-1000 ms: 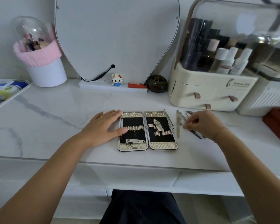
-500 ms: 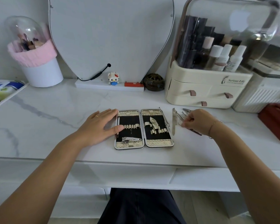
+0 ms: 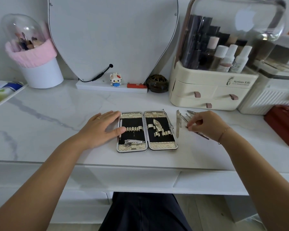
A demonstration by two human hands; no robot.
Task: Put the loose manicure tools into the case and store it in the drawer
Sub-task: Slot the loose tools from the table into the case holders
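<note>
The manicure case (image 3: 147,146) lies open on the white marble table, gold-edged with black lining and metal loops. A nail clipper (image 3: 134,142) sits in its lower left half. My left hand (image 3: 101,129) rests flat on the case's left edge, thumb on the lining. To the right of the case lies a metal nail file (image 3: 178,124), and beside it a small heap of loose metal tools (image 3: 188,115). My right hand (image 3: 204,125) is over that heap, its fingertips pinching a thin tool; part of the heap is hidden under it.
A cream drawer organizer (image 3: 205,92) with bottles under a clear lid stands behind the tools. A red pouch (image 3: 284,125) lies at the far right. A mirror (image 3: 113,39), a small figurine (image 3: 115,80), a dark jar (image 3: 157,83) and a pink-topped brush holder (image 3: 35,60) line the back.
My right hand's fingers have closed on a thin tool in the heap. My left hand stays on the case. The camera view shifted slightly.
</note>
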